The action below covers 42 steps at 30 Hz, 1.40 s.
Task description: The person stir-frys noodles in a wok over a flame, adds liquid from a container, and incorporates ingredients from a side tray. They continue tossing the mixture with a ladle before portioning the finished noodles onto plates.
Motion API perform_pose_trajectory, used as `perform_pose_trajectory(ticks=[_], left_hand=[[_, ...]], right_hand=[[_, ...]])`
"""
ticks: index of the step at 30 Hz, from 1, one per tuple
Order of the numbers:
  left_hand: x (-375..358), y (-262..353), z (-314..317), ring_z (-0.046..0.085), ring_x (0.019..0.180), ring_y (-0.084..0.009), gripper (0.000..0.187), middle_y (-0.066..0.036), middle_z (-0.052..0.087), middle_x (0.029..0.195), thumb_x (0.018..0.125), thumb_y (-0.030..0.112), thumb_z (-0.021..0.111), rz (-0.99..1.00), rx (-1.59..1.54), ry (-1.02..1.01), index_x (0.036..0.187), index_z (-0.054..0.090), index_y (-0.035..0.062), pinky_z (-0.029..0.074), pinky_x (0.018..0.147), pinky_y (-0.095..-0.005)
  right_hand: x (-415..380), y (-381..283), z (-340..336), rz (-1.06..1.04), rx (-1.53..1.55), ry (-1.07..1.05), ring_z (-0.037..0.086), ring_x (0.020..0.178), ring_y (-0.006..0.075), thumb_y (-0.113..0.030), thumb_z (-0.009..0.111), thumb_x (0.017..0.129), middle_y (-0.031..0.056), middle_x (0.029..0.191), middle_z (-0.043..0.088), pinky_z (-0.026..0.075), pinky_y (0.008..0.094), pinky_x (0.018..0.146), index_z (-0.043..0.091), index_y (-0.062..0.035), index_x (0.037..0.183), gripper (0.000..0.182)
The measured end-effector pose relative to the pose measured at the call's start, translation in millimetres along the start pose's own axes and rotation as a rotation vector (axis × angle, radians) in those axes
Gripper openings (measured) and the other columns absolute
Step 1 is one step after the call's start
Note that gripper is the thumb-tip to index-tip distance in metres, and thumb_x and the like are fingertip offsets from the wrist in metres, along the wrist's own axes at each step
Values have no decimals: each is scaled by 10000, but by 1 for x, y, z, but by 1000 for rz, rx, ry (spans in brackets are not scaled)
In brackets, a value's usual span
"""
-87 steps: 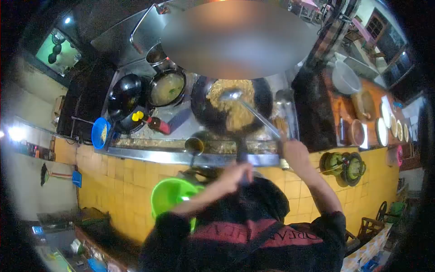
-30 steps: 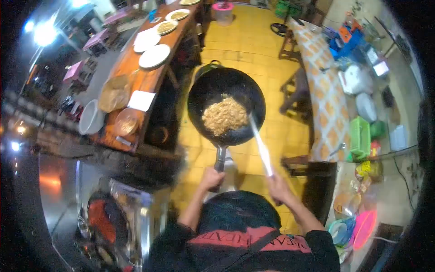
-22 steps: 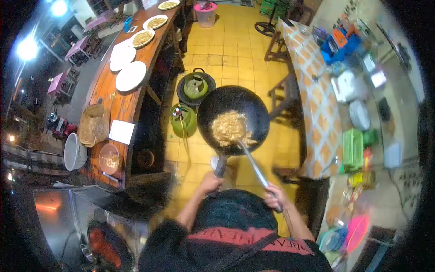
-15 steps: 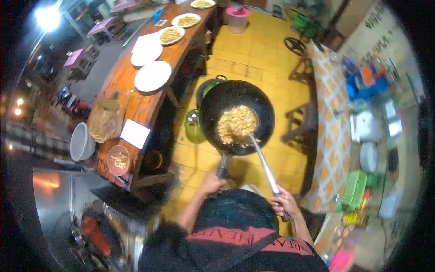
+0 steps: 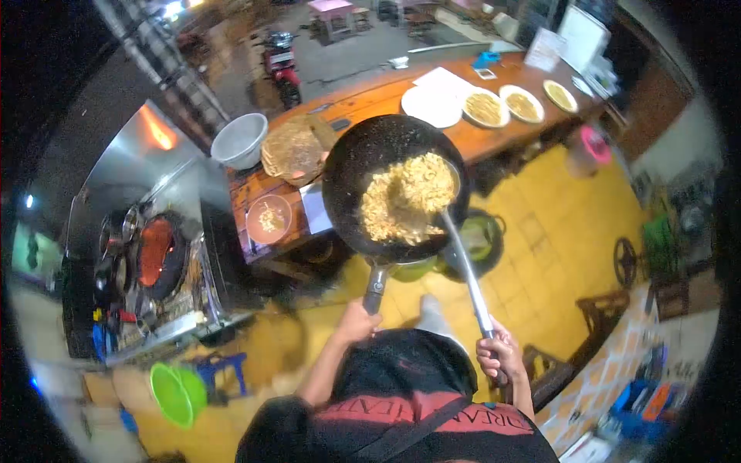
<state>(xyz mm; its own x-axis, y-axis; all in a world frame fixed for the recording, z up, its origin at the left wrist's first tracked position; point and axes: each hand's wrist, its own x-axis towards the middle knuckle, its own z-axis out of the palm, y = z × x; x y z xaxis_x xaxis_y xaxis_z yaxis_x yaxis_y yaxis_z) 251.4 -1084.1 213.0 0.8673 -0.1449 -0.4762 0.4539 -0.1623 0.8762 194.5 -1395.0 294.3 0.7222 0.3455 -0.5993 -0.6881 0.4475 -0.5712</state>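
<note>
My left hand (image 5: 358,322) is closed around the handle of a black wok (image 5: 347,158), held up in front of my body. Inside the wok lies a pile of yellowish-brown food (image 5: 380,208), seemingly noodles. A long-handled metal ladle (image 5: 467,270) reaches into the wok, its head heaped with the same food. My right hand (image 5: 500,353) grips the dark end of the ladle's handle. Just beyond the wok on the wooden table (image 5: 363,106) are a white plate (image 5: 428,106) and several plates of food, among them one plate (image 5: 485,108) nearest the white one.
A grey basin (image 5: 239,140), a bag of brownish food (image 5: 293,147) and a pinkish bowl (image 5: 268,219) stand at the table's left end. Left of it is a stove with glowing coals (image 5: 156,251). A green bucket (image 5: 177,393) is on the floor behind left.
My view has swung left, bringing the stove further in and the wooden table across the front. The wok has come over the table's near edge. Both hands keep their grips.
</note>
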Motion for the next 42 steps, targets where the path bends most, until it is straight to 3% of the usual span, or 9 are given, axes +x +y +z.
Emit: perform_pose_trajectory(ticks=[6,12,14,21,25,28,30,37,42], left_hand=[[35,21,27,511,436,-127,111,-56,522,541,708,0,576,-45,-61,306,744,473,23,428,403,-281],[63,10,37,554,445,-142,125,-84,573,578,712,36,623,-31,-148,524,770,517,4,456,413,-281],[64,29,39,550,440,-151,163,-94,569,578,705,19,624,-29,-186,561,811,505,-16,456,404,-286],[60,57,48,500,432,-145,62,-62,506,554,725,-5,537,-60,-380,660,764,490,8,425,395,-286],[46,43,55,497,436,-152,41,-70,497,542,741,-8,524,-41,-422,695,769,495,-1,428,406,-289],[24,47,60,497,436,-156,45,-73,495,541,745,2,527,-106,-372,668,776,496,-10,433,410,-301],[15,48,63,495,435,-160,60,-76,499,558,744,6,530,-117,-367,697,776,482,-9,436,414,-309],[-14,35,64,514,467,-163,111,-73,501,607,741,-15,548,-84,-449,748,800,456,5,442,419,-309],[-22,36,72,512,462,-165,100,-78,504,606,737,-26,538,-64,-476,767,799,464,-2,441,418,-309]], right_hand=[[53,-120,-10,71,-1,-142,318,338,54,17,506,776,23,569,380,250,188,259,272,-166,1369,664],[104,-172,-50,13,-145,-271,349,355,72,15,477,779,26,591,393,312,217,292,210,-200,1410,717],[114,-194,-45,-19,-241,-228,350,340,69,36,442,757,26,570,392,310,207,274,246,-141,1383,679],[163,-196,-70,-87,-568,-70,369,373,81,27,432,762,-7,556,397,341,237,314,340,-147,1350,620],[177,-198,-94,-179,-890,-42,475,402,117,-4,479,750,45,659,536,414,266,354,396,-73,1324,585],[206,-182,-131,-538,-1055,-57,508,449,114,-6,488,743,40,681,532,416,253,399,396,-56,1327,593],[176,-199,-99,-183,-858,31,503,467,101,-4,486,745,16,643,490,417,246,414,399,-63,1327,591],[182,-207,-121,-233,-969,12,462,453,96,12,480,736,-3,640,448,404,255,407,375,-84,1350,631],[185,-203,-121,-211,-810,9,449,419,98,7,488,744,-8,621,439,386,257,373,387,-115,1348,625]])
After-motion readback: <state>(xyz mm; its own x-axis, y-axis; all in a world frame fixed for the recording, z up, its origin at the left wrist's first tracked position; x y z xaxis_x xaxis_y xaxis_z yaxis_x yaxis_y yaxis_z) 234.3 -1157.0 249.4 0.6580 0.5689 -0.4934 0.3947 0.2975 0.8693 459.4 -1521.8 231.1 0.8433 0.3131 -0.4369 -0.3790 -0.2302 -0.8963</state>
